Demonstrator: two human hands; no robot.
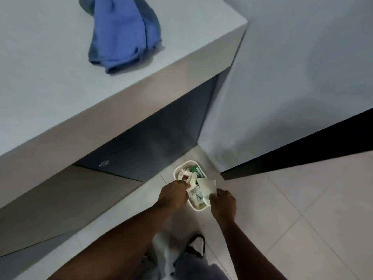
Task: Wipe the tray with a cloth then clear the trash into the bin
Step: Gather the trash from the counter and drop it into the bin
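Note:
A small white bin (180, 166) stands on the tiled floor by the counter's corner, filled with crumpled paper and a green wrapper (196, 170). Both my hands hover just over its near half. My left hand (175, 194) pinches a crumpled piece of white paper (190, 181) above the bin. My right hand (223, 203) grips another white paper scrap (205, 185) over the bin's right side. A blue cloth (123, 35) lies bunched on the counter top, far from both hands. The tray is out of view.
The white counter (50, 87) juts out on the left with a dark cabinet front (153, 142) beneath. A white wall (302, 77) and a dark panel (302, 152) stand to the right. My shoe (196, 246) is on the floor tiles near the bin.

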